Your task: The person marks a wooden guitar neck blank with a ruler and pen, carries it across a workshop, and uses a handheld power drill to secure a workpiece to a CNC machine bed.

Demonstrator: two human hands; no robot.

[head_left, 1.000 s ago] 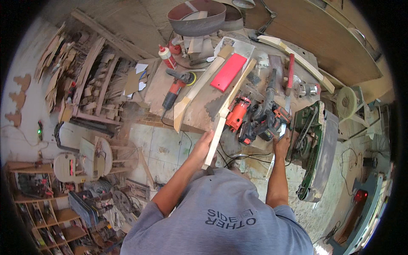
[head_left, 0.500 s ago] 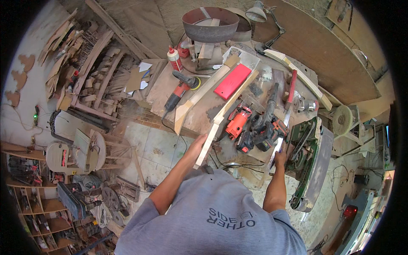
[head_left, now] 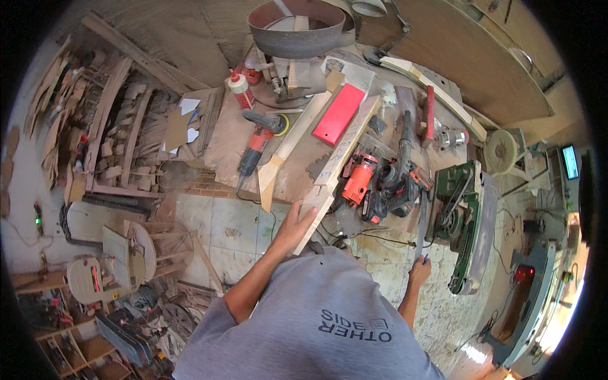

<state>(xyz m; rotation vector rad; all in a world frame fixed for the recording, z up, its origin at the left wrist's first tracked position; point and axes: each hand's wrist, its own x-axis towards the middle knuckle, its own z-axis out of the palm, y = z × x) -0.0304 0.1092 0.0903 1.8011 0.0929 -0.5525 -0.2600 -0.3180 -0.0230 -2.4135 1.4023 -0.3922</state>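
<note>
My left hand (head_left: 295, 226) grips the near end of a pale jointed wooden piece (head_left: 345, 150), thumb on top. The wood runs back over the bench edge, angled up to the right. My right hand (head_left: 418, 272) is closed low at the right, with a small blue tip showing above its fingers. A long thin grey metal strip (head_left: 422, 221) reaches up from that hand toward the tools; the hold itself is partly hidden. Between my hands lie an orange power tool (head_left: 358, 182) and a dark blower-like tool (head_left: 403, 155) with a battery. A red block (head_left: 339, 114) is beside the wood.
Another jointed wooden piece (head_left: 297, 136) and an orange polisher (head_left: 256, 149) lie on the bench (head_left: 225, 136) to the left, near a glue bottle (head_left: 240, 89). A green belt sander (head_left: 457, 218) stands at the right. A curved wooden piece (head_left: 443, 98) lies behind, and cables hang at the front.
My right hand has moved down and nearer, away from the bench tools. The left hand keeps hold of the wooden piece, its thumb now more on top. The view has shifted.
</note>
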